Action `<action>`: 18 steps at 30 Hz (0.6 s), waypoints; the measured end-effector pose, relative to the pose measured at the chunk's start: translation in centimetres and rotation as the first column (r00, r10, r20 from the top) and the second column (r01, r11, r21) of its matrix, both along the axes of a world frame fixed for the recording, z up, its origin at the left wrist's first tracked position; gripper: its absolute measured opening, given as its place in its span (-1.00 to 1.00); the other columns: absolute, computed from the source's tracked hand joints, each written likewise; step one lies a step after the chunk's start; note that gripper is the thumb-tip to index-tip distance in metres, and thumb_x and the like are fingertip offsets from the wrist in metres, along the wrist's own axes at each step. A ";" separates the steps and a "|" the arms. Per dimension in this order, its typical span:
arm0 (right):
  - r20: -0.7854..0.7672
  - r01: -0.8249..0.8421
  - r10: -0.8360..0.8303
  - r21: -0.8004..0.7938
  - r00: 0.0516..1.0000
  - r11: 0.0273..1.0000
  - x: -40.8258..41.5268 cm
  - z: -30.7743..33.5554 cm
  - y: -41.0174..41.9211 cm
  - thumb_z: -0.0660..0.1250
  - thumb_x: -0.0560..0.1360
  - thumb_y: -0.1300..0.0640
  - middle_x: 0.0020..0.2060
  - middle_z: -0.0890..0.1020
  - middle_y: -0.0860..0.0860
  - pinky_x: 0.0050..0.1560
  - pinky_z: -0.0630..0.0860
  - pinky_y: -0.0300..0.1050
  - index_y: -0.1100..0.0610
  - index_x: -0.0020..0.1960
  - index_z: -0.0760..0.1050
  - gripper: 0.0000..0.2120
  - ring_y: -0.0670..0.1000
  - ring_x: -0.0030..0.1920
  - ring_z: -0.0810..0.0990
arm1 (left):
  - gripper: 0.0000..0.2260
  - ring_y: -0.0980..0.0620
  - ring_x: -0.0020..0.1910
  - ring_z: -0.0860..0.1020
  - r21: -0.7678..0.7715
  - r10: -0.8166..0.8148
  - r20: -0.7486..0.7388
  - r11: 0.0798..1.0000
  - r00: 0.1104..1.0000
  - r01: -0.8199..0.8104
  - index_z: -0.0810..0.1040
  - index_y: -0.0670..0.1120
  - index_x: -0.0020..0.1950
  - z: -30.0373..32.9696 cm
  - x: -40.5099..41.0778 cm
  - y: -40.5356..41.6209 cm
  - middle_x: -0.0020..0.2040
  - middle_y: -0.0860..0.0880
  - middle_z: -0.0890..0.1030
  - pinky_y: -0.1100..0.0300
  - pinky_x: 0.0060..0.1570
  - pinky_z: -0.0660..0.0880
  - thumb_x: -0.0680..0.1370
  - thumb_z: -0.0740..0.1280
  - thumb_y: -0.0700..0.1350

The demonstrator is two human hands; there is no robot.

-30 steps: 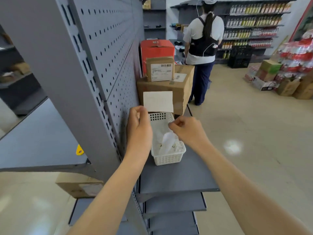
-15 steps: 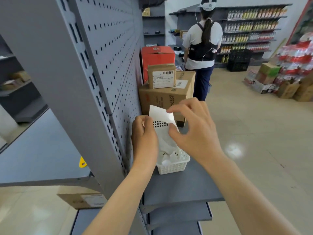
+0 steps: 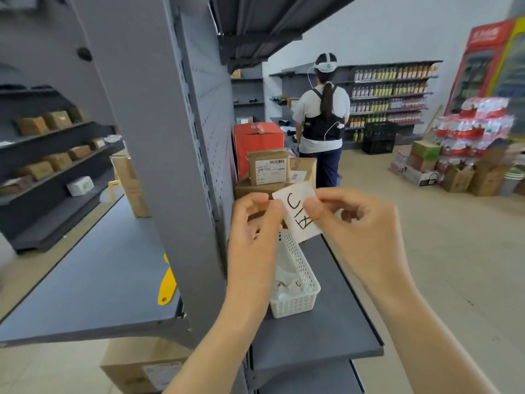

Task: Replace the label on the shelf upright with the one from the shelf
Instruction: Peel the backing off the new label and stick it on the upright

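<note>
A white paper label (image 3: 300,212) with black handwritten marks is held in the air between both hands, above the grey shelf (image 3: 335,322). My left hand (image 3: 252,231) pinches its left edge and my right hand (image 3: 358,223) pinches its upper right part. Just left of the hands rises the grey shelf upright (image 3: 159,155); I see no label on the face that shows. Below the hands a white plastic basket (image 3: 298,288) on the shelf holds more white paper slips.
Brown cardboard boxes (image 3: 268,169) and a red box (image 3: 257,140) are stacked on the shelf behind the basket. A yellow tag (image 3: 167,285) hangs by the upright. A person with a headset and backpack (image 3: 322,126) stands in the aisle ahead. Stocked shelves line the far wall.
The label has turned so its written side faces me, and my right hand has come up to grip it with my left. The view has lifted, with both hands higher above the basket.
</note>
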State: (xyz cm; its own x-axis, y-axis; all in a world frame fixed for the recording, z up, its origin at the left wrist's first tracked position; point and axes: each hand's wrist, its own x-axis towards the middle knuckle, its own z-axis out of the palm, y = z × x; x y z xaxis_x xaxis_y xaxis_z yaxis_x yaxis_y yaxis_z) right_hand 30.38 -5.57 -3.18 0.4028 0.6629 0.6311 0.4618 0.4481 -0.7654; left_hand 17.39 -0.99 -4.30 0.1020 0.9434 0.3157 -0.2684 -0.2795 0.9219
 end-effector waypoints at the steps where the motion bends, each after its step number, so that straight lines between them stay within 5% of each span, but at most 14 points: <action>1: -0.031 -0.028 0.029 0.021 0.999 0.999 -0.3 0.4 -0.5 0.54 0.44 0.03 -0.27 0.77 -0.19 -0.23 0.37 -0.41 -0.19 -0.12 0.72 -0.90 -0.18 -0.31 0.55 | -0.97 0.13 -0.03 0.67 0.054 -0.001 -0.024 0.999 1.000 0.002 0.59 0.00 -0.01 0.4 -0.4 -0.5 -0.08 0.11 0.72 0.05 0.12 0.60 0.60 0.36 -0.08; 6: -0.102 -0.130 0.127 -0.022 0.987 0.991 -2.6 1.8 -2.7 0.53 0.33 -0.08 -0.33 0.77 -0.04 -0.15 0.54 -0.19 -0.17 0.12 0.65 -0.64 -0.11 -0.30 0.62 | -0.87 0.19 -0.27 0.61 0.322 0.146 -0.122 0.941 0.982 -0.100 0.64 0.03 -0.19 1.9 -3.5 -3.3 -0.25 0.08 0.69 0.34 -0.22 0.51 0.56 0.40 -0.08; 9: -0.192 -0.217 0.209 -0.022 0.959 0.976 -4.3 2.7 -3.4 0.50 0.34 -0.05 -0.38 0.76 0.06 -0.29 0.58 -0.21 0.06 -0.02 0.66 -0.72 -0.09 -0.36 0.73 | -0.86 0.17 -0.39 0.50 0.494 0.298 -0.198 0.853 0.934 -0.168 0.61 0.04 -0.19 2.6 -6.0 -4.4 -0.33 0.06 0.63 0.38 -0.38 0.36 0.57 0.40 -0.04; 12: -0.185 -0.270 0.262 -0.020 0.947 0.963 -6.1 3.4 -3.1 0.50 0.38 0.00 -0.43 0.74 0.09 -0.42 0.50 -0.30 0.14 -0.18 0.63 -0.80 -0.12 -0.48 0.65 | -0.85 0.10 -0.33 0.55 0.604 0.435 -0.237 0.767 0.869 -0.219 0.59 0.05 -0.18 3.2 -8.8 -4.2 -0.28 0.12 0.65 0.45 -0.39 0.32 0.58 0.35 0.01; 16: -0.116 -0.295 0.287 -0.056 0.951 0.954 -8.9 4.7 -1.9 0.53 0.46 0.09 -0.48 0.72 0.00 -0.44 0.50 -0.32 0.04 0.05 0.65 -0.81 -0.19 -0.52 0.61 | -0.81 0.12 -0.23 0.59 0.613 0.508 -0.278 0.747 0.816 -0.256 0.58 0.05 -0.13 4.1 -12.3 -2.9 -0.22 0.17 0.65 0.40 -0.40 0.36 0.60 0.29 0.09; 18: -0.068 -0.268 0.263 -0.077 0.962 0.960 -10.1 5.3 -1.4 0.54 0.46 0.05 -0.49 0.71 -0.03 -0.43 0.53 -0.29 0.05 -0.01 0.69 -0.86 -0.19 -0.52 0.62 | -0.81 0.17 -0.21 0.60 0.636 0.545 -0.311 0.728 0.779 -0.255 0.58 0.05 -0.10 4.3 -13.7 -2.0 -0.23 0.20 0.62 0.39 -0.40 0.38 0.60 0.28 0.10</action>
State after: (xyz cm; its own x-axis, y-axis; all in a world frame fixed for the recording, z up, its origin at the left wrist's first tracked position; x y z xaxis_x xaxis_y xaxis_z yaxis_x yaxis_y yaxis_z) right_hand 20.29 -7.00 2.08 0.2387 0.8010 0.5491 0.2898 0.4809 -0.8275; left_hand 3.67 -3.04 0.03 0.0200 0.6113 0.7912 0.3906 -0.7332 0.5566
